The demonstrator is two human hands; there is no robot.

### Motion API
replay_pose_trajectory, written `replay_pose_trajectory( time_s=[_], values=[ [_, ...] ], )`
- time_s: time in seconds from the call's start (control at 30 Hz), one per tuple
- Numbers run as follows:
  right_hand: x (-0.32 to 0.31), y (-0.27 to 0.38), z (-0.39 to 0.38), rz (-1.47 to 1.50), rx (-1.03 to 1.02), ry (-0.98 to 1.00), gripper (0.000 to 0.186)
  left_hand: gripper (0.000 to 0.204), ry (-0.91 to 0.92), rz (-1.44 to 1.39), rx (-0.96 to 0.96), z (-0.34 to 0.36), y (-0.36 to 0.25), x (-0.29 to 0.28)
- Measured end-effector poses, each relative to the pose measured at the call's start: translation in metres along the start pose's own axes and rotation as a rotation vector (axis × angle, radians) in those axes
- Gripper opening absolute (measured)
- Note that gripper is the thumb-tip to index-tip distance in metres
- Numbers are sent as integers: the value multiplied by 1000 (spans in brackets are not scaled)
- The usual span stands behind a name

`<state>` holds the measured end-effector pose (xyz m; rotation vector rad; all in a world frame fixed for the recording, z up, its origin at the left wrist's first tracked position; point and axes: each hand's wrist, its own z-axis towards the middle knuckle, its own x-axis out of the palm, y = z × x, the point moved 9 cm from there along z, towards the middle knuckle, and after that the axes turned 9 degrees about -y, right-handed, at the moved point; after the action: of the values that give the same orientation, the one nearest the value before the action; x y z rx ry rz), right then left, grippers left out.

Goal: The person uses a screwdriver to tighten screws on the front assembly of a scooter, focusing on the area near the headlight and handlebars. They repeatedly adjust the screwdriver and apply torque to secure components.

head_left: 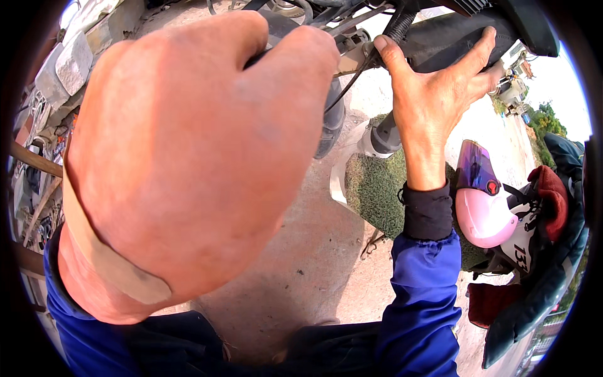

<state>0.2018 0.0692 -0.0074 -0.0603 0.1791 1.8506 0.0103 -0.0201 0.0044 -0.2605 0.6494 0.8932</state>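
My left hand (195, 169), with a tan strip at the wrist, looms large across the left half, close to the camera. Its fingers curl over at dark vehicle parts along the top; what they hold is hidden. My right hand (433, 103) rests with fingers spread on a rounded black part (424, 53) of the vehicle, its thumb beside a metal piece (356, 58). A corrugated black hose (405, 19) runs up from there, and a thin dark cable (344, 93) hangs between my hands.
Below are a cylindrical post (389, 129) and green mat (374, 182) on concrete (282, 270). At right lie a pink helmet (480, 220) with purple visor, red cloth (553, 201) and dark padded items (534, 301). Pale blocks (72, 66) and clutter line the left.
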Motion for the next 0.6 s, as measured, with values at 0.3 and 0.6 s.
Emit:
replay_pose_trajectory(
  time_s=[0.3,0.6],
  values=[
    [-34,31,9,285,-30,67,57,33,-85,-147,-66,-9,36,-2],
    [60,84,-51,1635,1222,579,24,38,-114,50,56,-11,28,0]
  ],
)
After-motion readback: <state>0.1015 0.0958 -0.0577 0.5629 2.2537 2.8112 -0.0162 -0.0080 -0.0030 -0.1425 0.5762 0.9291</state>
